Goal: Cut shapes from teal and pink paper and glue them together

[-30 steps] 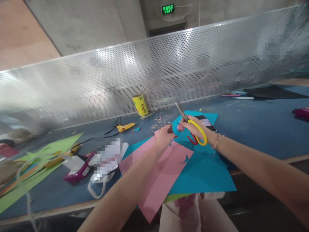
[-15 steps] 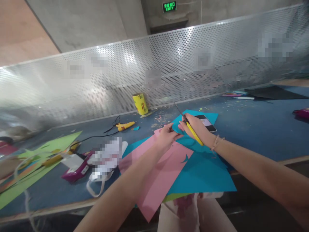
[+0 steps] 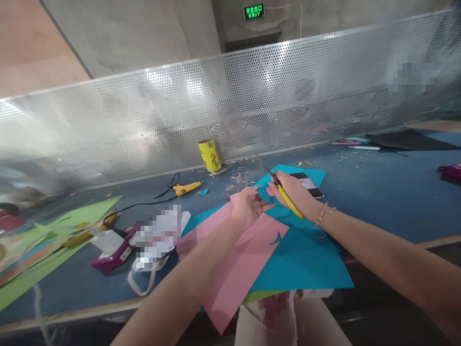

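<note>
My left hand (image 3: pixel 249 207) is closed on a small piece of blue paper (image 3: pixel 264 189); its lower outline blends into the blue sheet behind. My right hand (image 3: pixel 291 188) grips scissors with yellow handles (image 3: pixel 290 201), their dark blades pointing up and left, close to the held piece. Whether the blades are apart is too blurred to tell. Under my left forearm lies a pink sheet (image 3: pixel 234 283) with a small dark blue shape near its right corner. Larger blue sheets (image 3: pixel 306 264) spread beneath both hands. A phone (image 3: pixel 310 184) rests on blue paper beyond my right hand.
A yellow can (image 3: pixel 209 155) stands by the perforated metal screen (image 3: pixel 252 91). Left of me are a yellow glue gun (image 3: pixel 187 188) with its cord, a purple power strip (image 3: pixel 111 259), a white strap (image 3: pixel 142 283) and green paper (image 3: pixel 21 283). Pens (image 3: pixel 363 147) lie far right.
My left hand has turned slightly, and the blue piece has tilted with it. The right hand and scissors have barely shifted.
</note>
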{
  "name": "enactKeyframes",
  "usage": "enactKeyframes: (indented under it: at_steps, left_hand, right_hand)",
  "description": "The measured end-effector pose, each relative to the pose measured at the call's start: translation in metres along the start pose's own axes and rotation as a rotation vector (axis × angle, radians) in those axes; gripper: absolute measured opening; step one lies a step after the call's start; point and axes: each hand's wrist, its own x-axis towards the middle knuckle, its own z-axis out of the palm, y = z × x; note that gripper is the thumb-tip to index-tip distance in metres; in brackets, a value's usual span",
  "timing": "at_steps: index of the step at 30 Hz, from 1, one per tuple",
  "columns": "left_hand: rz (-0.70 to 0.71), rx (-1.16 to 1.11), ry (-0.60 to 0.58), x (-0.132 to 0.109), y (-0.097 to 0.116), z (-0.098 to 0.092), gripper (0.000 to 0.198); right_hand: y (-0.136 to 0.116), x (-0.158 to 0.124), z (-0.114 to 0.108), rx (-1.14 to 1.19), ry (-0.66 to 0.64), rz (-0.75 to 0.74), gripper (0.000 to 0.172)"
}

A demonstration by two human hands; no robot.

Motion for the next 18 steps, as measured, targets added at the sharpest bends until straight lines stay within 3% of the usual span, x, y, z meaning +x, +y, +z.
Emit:
enactKeyframes:
  at_steps: [3, 10, 18]
  left_hand:
    - [0.017, 0.073, 0.076, 0.001, -0.002, 0.001, 0.018]
    - [0.053, 0.236, 0.087, 0.005, -0.007, -0.001, 0.021]
    - [0.142, 0.261, 0.221, 0.012, -0.008, -0.009, 0.023]
  right_hand:
    - [-0.002, 0.0, 0.0, 0.009, -0.023, -0.007, 0.014]
    - [-0.003, 0.001, 0.003, 0.112, -0.046, 0.029, 0.009]
    - [-0.015, 0.005, -0.008, 0.517, -0.073, 0.239, 0.021]
